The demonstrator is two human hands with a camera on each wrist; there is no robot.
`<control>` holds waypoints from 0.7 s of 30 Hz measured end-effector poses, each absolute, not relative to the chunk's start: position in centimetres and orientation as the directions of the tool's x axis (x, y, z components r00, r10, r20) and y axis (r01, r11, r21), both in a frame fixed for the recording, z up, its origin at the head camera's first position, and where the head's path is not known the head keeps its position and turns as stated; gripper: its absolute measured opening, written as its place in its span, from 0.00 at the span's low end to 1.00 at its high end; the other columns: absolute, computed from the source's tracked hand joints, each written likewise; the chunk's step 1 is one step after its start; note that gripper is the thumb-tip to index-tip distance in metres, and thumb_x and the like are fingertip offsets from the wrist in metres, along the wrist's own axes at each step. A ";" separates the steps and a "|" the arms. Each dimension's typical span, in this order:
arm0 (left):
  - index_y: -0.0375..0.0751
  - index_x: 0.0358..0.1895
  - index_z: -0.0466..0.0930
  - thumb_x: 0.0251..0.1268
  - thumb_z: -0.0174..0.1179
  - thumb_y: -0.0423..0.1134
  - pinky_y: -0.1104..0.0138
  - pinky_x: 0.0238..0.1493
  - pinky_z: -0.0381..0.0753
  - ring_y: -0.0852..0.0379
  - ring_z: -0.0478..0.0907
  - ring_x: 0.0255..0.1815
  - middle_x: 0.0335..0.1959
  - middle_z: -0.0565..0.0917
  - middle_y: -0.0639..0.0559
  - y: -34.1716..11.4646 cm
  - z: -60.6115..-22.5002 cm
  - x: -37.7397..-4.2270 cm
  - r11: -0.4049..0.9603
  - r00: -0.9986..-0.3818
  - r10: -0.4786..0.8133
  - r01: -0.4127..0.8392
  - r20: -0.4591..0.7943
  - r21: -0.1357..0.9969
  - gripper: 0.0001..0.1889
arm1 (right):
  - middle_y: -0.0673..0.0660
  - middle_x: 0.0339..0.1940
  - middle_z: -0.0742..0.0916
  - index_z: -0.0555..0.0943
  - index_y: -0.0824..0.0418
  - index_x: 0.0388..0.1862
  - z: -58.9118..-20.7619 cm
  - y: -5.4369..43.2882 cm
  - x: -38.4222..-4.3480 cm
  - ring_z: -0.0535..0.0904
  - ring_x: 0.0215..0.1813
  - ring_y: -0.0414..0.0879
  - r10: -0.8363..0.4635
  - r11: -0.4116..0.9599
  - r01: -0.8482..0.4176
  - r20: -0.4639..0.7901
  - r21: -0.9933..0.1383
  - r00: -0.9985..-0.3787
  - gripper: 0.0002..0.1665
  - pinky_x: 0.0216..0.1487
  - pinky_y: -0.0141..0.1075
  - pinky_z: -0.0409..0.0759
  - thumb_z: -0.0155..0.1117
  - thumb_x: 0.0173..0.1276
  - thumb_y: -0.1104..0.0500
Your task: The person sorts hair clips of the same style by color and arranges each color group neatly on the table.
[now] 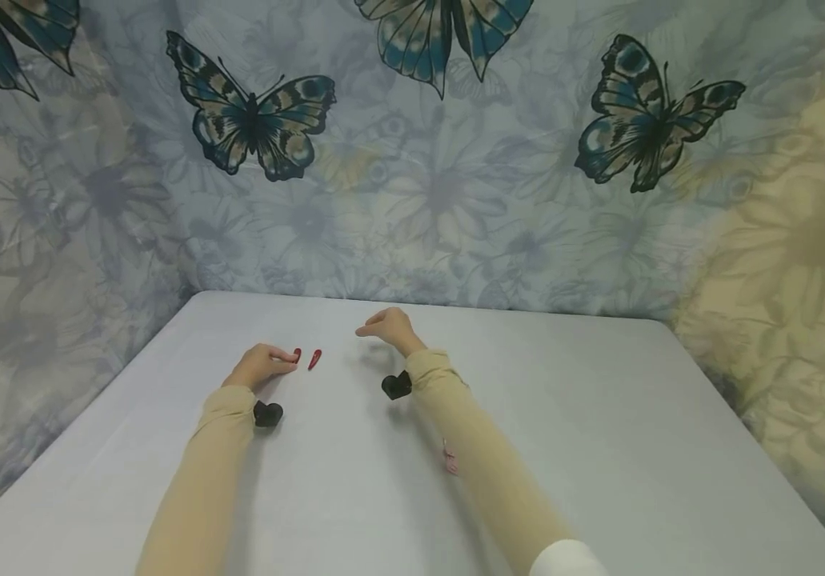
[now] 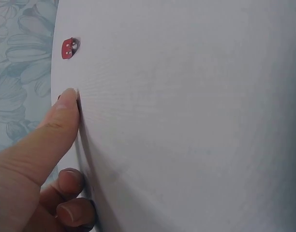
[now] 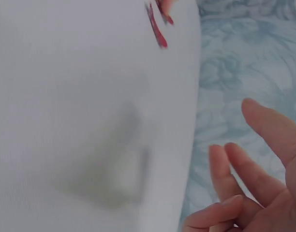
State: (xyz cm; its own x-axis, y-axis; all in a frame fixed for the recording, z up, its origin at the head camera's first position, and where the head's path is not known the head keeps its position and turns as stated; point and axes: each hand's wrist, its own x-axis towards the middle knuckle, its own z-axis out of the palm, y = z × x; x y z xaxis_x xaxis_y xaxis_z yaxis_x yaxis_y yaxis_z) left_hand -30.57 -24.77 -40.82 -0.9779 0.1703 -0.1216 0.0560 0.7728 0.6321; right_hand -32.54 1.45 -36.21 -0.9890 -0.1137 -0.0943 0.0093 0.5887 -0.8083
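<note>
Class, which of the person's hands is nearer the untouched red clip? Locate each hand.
Left. The left hand is just left of the untouched red clip, fingertips at the other red clip; the right hand hovers farther off, to the right.

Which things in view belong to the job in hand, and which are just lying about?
Likely in the job:
slim red clip, pinched by the left hand
slim red teardrop-shaped clip beside the first

Likely lying about:
small pink object, shape unclear, showing beside the beige right sleeve
</note>
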 end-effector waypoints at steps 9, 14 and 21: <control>0.34 0.50 0.84 0.62 0.66 0.43 0.45 0.68 0.65 0.31 0.68 0.65 0.61 0.75 0.28 -24.9 -40.0 -30.7 0.779 -0.970 0.169 0.021 -0.177 0.627 0.18 | 0.63 0.55 0.85 0.83 0.65 0.52 -33.3 5.2 -31.2 0.79 0.59 0.56 -0.127 0.560 -0.089 0.021 -0.824 -0.992 0.20 0.60 0.45 0.77 0.66 0.66 0.55; 0.30 0.50 0.83 0.64 0.64 0.41 0.50 0.59 0.73 0.33 0.73 0.59 0.59 0.76 0.26 -24.8 -39.2 -30.6 0.794 -0.961 0.204 0.050 -0.189 0.606 0.17 | 0.63 0.55 0.85 0.83 0.65 0.51 -32.0 6.7 -29.8 0.79 0.60 0.56 -0.156 0.569 -0.081 -0.011 -0.819 -0.988 0.20 0.61 0.46 0.76 0.66 0.66 0.54; 0.32 0.48 0.85 0.63 0.65 0.41 0.50 0.60 0.73 0.33 0.73 0.60 0.59 0.77 0.28 -25.2 -39.4 -30.7 0.793 -0.953 0.232 0.068 -0.196 0.606 0.16 | 0.62 0.50 0.87 0.84 0.64 0.48 -31.9 7.7 -27.9 0.81 0.55 0.54 -0.199 0.577 -0.127 0.012 -0.806 -0.980 0.19 0.56 0.45 0.79 0.68 0.64 0.53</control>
